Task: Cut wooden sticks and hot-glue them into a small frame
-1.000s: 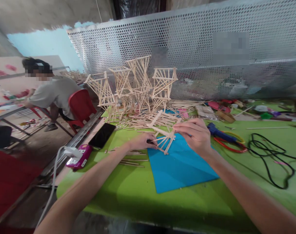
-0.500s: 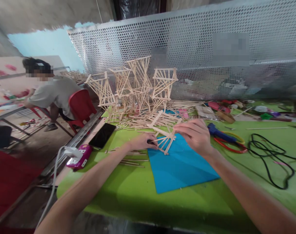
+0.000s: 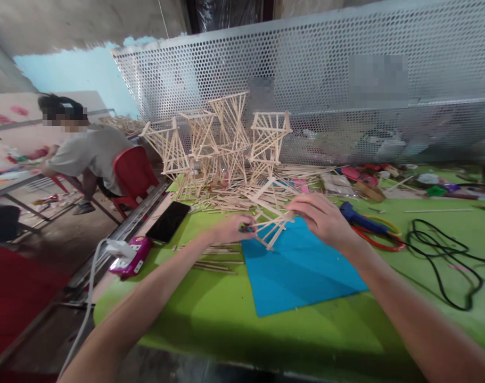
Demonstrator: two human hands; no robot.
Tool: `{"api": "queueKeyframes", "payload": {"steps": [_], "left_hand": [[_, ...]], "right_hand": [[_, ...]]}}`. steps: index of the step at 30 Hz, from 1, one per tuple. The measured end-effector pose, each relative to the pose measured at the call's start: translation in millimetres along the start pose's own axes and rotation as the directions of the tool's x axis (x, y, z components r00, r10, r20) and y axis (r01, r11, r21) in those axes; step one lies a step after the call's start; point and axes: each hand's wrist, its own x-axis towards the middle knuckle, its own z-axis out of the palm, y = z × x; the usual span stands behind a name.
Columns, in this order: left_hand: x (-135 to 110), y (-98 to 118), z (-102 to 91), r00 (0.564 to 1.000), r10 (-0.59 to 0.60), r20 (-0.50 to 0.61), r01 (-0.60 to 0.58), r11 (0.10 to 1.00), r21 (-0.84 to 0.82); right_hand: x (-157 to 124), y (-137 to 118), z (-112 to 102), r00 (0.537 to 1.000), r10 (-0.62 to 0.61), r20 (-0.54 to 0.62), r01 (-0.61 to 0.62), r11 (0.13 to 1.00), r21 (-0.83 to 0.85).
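A small frame of wooden sticks [image 3: 272,229] is held tilted over a blue sheet [image 3: 298,276] on the green table. My left hand [image 3: 234,229] is closed on the frame's left side, with a small dark and greenish spot showing between its fingers that I cannot make out. At the upper right corner of the frame, my right hand [image 3: 320,215] pinches the sticks between thumb and fingers. Loose sticks [image 3: 222,263] lie by my left forearm. Behind my hands is a pile of flat wooden sticks [image 3: 218,197].
Several stick towers [image 3: 230,127] stand at the back before a perforated metal panel [image 3: 314,64]. A blue glue gun [image 3: 358,218] and black cord [image 3: 445,266] lie right. A phone [image 3: 168,221] and purple power strip [image 3: 132,258] lie left. A seated person [image 3: 90,149] is beyond.
The stick frame has tilted and shifted slightly left and up at its lower end. My right hand has moved a little to the right. The other person stays in place.
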Motion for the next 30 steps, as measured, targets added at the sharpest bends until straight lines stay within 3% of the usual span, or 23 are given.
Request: {"api": "queueKeyframes", "payload": {"steps": [5,9,11,13,14,15,16,18,20,23,26,30], "left_hand": [[-4.4,5.1,-12.6,0.969,0.007,-0.246,-0.003,1.000,0.017],[-9.1,8.3,-21.9,0.914,-0.014,-0.406,-0.011,0.998,-0.058],[-11.6,8.4,-22.4,0.819,-0.019,-0.574,-0.047,0.994,-0.099],[-14.5,7.4,-20.3,0.661,-0.026,-0.750,-0.096,0.988,-0.118],[-16.1,6.8,-18.6,0.592,-0.020,-0.805,-0.112,0.988,-0.107],[-17.7,6.4,-16.7,0.557,0.003,-0.831,-0.121,0.990,-0.077],[-19.1,6.4,-14.6,0.560,0.046,-0.827,-0.128,0.991,-0.031],[-21.1,8.3,-9.6,0.659,0.182,-0.730,-0.162,0.982,0.098],[-20.9,12.9,-3.9,0.780,0.282,-0.558,-0.193,0.958,0.214],[-16.5,22.5,5.1,0.913,0.176,-0.367,-0.076,0.960,0.270],[-9.6,28.8,13.0,0.937,-0.047,-0.346,0.106,0.983,0.153],[-1.9,27.8,22.6,0.913,-0.178,-0.368,0.152,0.983,-0.101]], "right_hand": [[-0.5,-0.4,2.6,0.994,0.073,-0.085,-0.072,0.997,0.013],[-1.9,3.0,13.3,0.947,0.261,-0.188,-0.258,0.965,0.041],[-3.8,6.5,20.4,0.890,0.388,-0.238,-0.383,0.921,0.072],[-7.1,11.0,28.2,0.810,0.533,-0.246,-0.504,0.846,0.173],[-9.1,13.3,32.2,0.750,0.621,-0.225,-0.565,0.780,0.268],[-11.2,15.4,36.4,0.678,0.710,-0.189,-0.617,0.690,0.379],[-13.4,17.1,40.8,0.602,0.786,-0.143,-0.650,0.586,0.484],[-17.0,18.6,49.7,0.482,0.874,-0.058,-0.662,0.407,0.629],[-19.1,16.5,58.1,0.431,0.902,-0.006,-0.648,0.315,0.694],[-18.5,6.4,67.7,0.404,0.911,0.084,-0.625,0.208,0.752],[-14.5,-9.9,72.9,0.404,0.895,0.187,-0.596,0.103,0.796],[-9.6,-33.7,77.8,0.442,0.840,0.314,-0.578,-0.001,0.816]]}}
